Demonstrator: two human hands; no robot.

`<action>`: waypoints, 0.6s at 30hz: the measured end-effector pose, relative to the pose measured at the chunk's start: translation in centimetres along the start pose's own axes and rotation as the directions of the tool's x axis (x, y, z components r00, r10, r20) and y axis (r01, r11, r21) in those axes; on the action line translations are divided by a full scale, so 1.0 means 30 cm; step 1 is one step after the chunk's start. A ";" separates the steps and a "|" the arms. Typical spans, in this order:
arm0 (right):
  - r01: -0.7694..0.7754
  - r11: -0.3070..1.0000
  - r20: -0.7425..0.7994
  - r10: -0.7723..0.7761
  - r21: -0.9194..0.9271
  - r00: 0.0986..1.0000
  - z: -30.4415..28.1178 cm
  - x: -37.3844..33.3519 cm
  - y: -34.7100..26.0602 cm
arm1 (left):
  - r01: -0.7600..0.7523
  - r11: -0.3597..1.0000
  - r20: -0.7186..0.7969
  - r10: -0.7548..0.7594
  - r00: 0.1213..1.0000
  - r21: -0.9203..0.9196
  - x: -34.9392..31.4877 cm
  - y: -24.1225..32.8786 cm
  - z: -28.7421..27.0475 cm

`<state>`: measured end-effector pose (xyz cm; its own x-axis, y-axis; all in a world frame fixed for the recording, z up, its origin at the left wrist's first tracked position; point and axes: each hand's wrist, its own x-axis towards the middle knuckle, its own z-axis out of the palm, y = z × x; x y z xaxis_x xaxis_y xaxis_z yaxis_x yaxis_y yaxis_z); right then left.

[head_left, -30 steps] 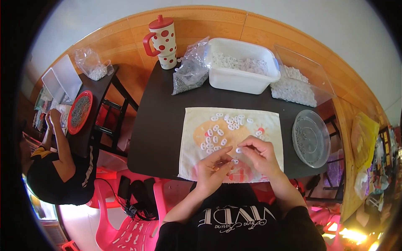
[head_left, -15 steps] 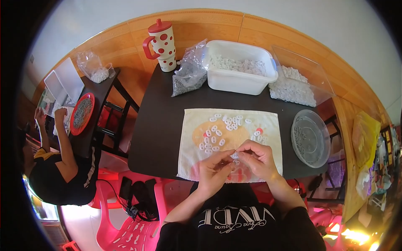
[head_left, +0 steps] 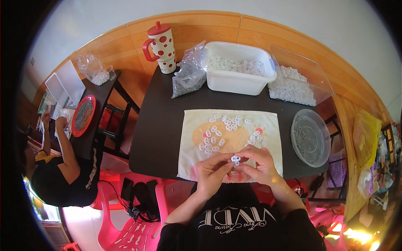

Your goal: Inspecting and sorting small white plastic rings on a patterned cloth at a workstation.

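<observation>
Above the towel at the front edge of the worktop, I see the left hand and right hand both pinched on a small white piece, probably steadiest under a light fingertip grip that leaves its upper side uncovered.

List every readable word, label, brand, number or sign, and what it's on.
Black shirt: white print, large letters with smaller script, upside down in view; wording withheld.
Spotted tumbler: any mark is too small to read.
Goods at far right: too blurred to read.
White piece at the left hand's fingertips: no lettering I can make out.
</observation>
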<state>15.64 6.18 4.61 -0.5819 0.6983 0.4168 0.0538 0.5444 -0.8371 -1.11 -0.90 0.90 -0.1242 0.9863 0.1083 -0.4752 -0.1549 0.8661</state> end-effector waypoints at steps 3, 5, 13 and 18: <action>0.041 0.999 -0.001 -0.041 -0.033 0.999 -0.003 -0.015 -0.012 | 0.002 0.998 0.035 0.000 0.999 -0.061 -0.008 -0.009 -0.007; 0.048 0.999 -0.021 -0.048 -0.008 0.999 0.003 -0.025 0.005 | 0.000 0.998 0.037 0.003 0.999 -0.065 -0.004 -0.006 -0.001; 0.110 0.990 -0.095 -0.102 0.085 0.990 0.033 -0.050 0.009 | -0.053 0.998 0.047 0.055 0.997 -0.046 -0.012 -0.002 0.014; 0.156 0.985 -0.193 -0.140 0.068 0.971 0.068 -0.074 -0.007 | -0.118 0.993 0.026 0.118 0.993 0.003 -0.031 -0.008 0.034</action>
<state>15.25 3.57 3.14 -0.4164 0.6914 0.5904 -0.0931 0.6136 -0.7841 0.01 -1.72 1.07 -0.1567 0.9622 0.2228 -0.4544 -0.2705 0.8487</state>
